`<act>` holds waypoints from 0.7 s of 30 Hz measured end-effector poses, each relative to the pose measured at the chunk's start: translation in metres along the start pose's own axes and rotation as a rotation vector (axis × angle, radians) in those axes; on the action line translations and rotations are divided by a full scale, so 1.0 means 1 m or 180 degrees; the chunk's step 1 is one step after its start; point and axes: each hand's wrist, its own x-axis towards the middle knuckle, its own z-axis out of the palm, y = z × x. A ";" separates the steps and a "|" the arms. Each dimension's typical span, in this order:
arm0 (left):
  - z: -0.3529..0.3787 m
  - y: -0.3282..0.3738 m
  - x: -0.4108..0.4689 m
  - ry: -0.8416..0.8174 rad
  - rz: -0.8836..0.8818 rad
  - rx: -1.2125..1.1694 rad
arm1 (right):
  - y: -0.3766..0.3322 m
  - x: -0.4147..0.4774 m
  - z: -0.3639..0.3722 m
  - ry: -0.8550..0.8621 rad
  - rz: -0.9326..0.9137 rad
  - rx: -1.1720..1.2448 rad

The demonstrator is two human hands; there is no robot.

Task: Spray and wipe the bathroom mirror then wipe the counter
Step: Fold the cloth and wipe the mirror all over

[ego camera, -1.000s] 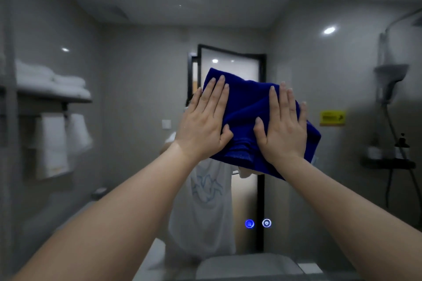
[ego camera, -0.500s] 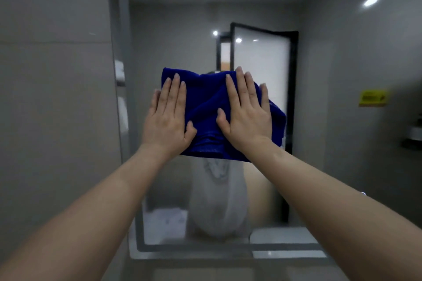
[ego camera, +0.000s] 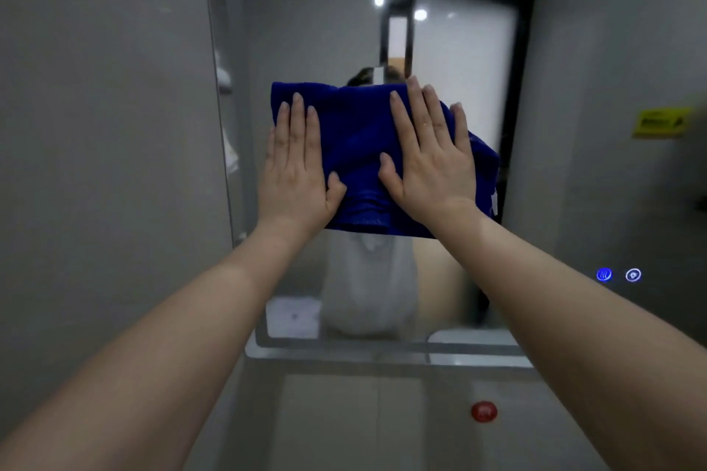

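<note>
Pressing blue cloth (ego camera: 355,134) flat against mirror (ego camera: 574,50), left hand (ego camera: 296,168) and right hand (ego camera: 430,161) both spread, fingers straight.

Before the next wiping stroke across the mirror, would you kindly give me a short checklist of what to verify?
1. Left hand flat on the blue cloth: ok.
2. Right hand flat on the cloth: ok.
3. Cloth pressed against the mirror: ok.
4. Free mirror to the right of the cloth: ok.
5. Lit touch buttons apart from the cloth: ok.
6. Spray present on the glass: cannot tell.
</note>
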 end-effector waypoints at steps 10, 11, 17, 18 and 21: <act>0.036 0.007 -0.131 -0.0397 -0.0093 0.0235 | -0.025 -0.114 0.035 -0.0072 -0.0382 -0.0015; 0.039 0.006 -0.138 -0.0430 -0.0097 0.0266 | -0.029 -0.121 0.037 -0.0075 -0.0360 -0.0015; 0.050 0.000 -0.188 -0.0573 -0.0121 0.0254 | -0.053 -0.174 0.055 -0.0045 -0.0338 0.0042; 0.052 -0.001 -0.200 -0.0611 -0.0117 0.0256 | -0.057 -0.184 0.058 -0.0069 -0.0404 0.0048; 0.058 0.002 -0.231 -0.0755 -0.0126 0.0345 | -0.070 -0.214 0.066 -0.0229 -0.0561 0.0083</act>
